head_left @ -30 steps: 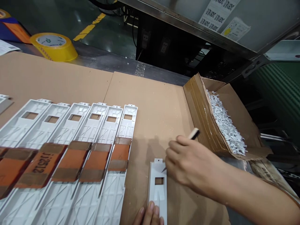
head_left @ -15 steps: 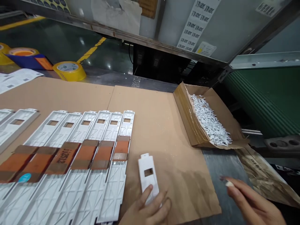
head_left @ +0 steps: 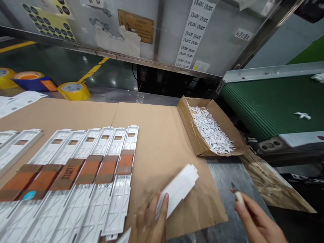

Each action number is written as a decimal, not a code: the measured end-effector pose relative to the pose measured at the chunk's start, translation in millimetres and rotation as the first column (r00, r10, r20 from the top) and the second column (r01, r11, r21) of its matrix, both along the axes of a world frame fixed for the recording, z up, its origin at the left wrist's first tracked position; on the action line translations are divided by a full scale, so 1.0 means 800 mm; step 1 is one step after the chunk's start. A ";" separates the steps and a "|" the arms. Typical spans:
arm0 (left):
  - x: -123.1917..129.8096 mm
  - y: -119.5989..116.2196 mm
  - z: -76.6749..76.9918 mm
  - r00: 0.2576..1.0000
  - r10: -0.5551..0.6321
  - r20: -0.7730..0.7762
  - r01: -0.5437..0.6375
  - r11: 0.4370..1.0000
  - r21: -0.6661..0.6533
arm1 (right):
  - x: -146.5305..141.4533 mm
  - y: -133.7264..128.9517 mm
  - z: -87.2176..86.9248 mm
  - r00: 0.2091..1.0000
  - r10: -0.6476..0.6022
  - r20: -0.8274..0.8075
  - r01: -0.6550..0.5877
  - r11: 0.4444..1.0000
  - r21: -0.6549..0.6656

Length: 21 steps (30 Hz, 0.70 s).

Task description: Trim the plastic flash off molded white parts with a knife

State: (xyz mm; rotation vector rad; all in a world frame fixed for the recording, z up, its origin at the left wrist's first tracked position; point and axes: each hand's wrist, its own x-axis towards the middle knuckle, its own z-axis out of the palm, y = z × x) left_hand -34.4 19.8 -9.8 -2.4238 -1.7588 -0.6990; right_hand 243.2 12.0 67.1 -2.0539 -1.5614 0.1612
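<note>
My left hand (head_left: 152, 216) is closed on a long white plastic panel (head_left: 178, 185), its fingers over the near part. The panel lies at a slant above the cardboard, its notched far end pointing up and right. My right hand (head_left: 255, 216) pinches a small pale-handled tool (head_left: 238, 195) with a dark, pointed tip, apart from the panel. To the left lies a row of similar white panels (head_left: 117, 202), with orange and brown blocks (head_left: 89, 168) lying across them.
An open cardboard box (head_left: 188, 125) of small white plastic bits (head_left: 212, 130) stands at the right. Behind it runs a green ribbed conveyor (head_left: 268, 104). Yellow tape rolls (head_left: 76, 91) and a printed sheet (head_left: 22, 101) lie at the back left. Brown paper (head_left: 273, 182) hangs at the right.
The panel in my left hand has turned to slant right, and its end with the square hole no longer shows. My right hand still holds the tool, showing more of it. The view has shifted.
</note>
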 end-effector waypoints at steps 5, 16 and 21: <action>-0.018 -0.011 -0.007 0.990 0.082 -0.111 -0.087 0.996 -0.034 | -0.061 0.032 -0.038 0.944 0.327 -0.053 -0.329 0.943 -0.041; -0.001 -0.026 -0.008 0.947 -0.092 -0.308 0.026 0.977 -0.212 | -0.125 0.048 -0.062 0.800 0.575 0.170 -0.539 0.814 -0.219; 0.000 -0.021 0.006 0.937 -0.130 -0.325 0.043 0.964 -0.264 | -0.134 0.052 -0.065 0.718 0.612 0.333 -0.551 0.791 -0.265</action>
